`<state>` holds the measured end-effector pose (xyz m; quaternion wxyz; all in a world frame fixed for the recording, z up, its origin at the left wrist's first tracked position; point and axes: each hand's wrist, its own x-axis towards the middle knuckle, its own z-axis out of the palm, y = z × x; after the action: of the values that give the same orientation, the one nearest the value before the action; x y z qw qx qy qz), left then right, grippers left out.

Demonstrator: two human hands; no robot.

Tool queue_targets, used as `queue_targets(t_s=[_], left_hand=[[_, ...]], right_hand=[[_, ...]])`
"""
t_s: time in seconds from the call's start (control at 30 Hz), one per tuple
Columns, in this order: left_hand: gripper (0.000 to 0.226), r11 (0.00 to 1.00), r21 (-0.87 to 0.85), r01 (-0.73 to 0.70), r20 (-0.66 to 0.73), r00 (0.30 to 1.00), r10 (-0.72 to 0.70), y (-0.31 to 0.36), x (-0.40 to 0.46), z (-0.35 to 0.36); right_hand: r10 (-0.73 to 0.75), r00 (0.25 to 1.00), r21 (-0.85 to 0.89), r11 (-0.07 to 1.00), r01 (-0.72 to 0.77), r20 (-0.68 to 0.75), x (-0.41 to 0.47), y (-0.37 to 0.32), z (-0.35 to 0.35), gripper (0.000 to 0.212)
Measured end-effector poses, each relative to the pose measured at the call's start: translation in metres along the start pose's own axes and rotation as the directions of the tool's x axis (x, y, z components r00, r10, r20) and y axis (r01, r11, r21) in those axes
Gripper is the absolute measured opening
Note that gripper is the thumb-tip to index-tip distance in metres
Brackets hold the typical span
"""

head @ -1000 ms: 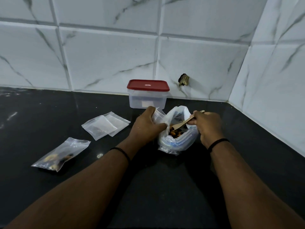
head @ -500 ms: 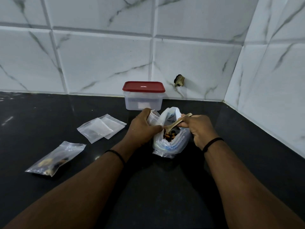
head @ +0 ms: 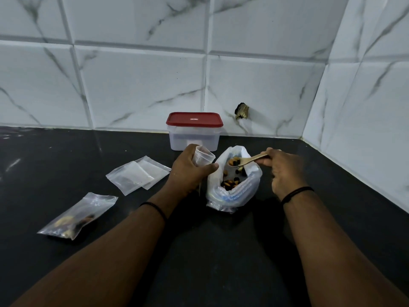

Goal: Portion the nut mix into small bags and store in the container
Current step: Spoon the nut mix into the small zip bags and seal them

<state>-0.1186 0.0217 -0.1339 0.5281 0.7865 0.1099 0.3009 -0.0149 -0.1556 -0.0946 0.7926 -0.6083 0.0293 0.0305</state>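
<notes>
One crinkly plastic bag of nut mix point(head: 234, 189) sits on the black counter point(head: 66, 156). Left hand point(head: 188, 171) grips one small clear bag point(head: 202, 156), right hand point(head: 285, 171) pinches one wooden spoon point(head: 247, 161) loaded with nuts. Two flat empties point(head: 138, 175), one filled bag point(head: 77, 216) — and one red-lidded tub point(head: 194, 130) behind.

Both bare forearms reach forward from the lower corners, each wrist ringed by a thin dark band. The left hand point(head: 190, 171) curls knuckles-up, fingers and thumb wrapped round the small bag point(head: 202, 157), whose open mouth stands above the grip. The right hand point(head: 285, 171) bends at the wrist, its fingers point(head: 269, 159) pinching the handle end of the wooden spoon point(head: 247, 161), the loaded bowl pointing away from the grip toward the left hand.
</notes>
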Motion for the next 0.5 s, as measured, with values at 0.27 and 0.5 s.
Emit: queue_targets(t_s=[0.27,0.5], left_hand=[[0.039,1.000,0.012,0.014,0.087,0.996,-0.014,0.001,-0.003,0.003],[0.040,0.998,-0.058,0.030,0.063,0.998,-0.026,-0.001,-0.001,0.004]], right_hand=[[0.014,0.996,-0.018,1.000,-0.012,0.093,-0.024,-0.006,0.014,0.019],[-0.413,0.808,-0.078,0.871,0.486,0.420,-0.044,-0.003,0.025,0.015]])
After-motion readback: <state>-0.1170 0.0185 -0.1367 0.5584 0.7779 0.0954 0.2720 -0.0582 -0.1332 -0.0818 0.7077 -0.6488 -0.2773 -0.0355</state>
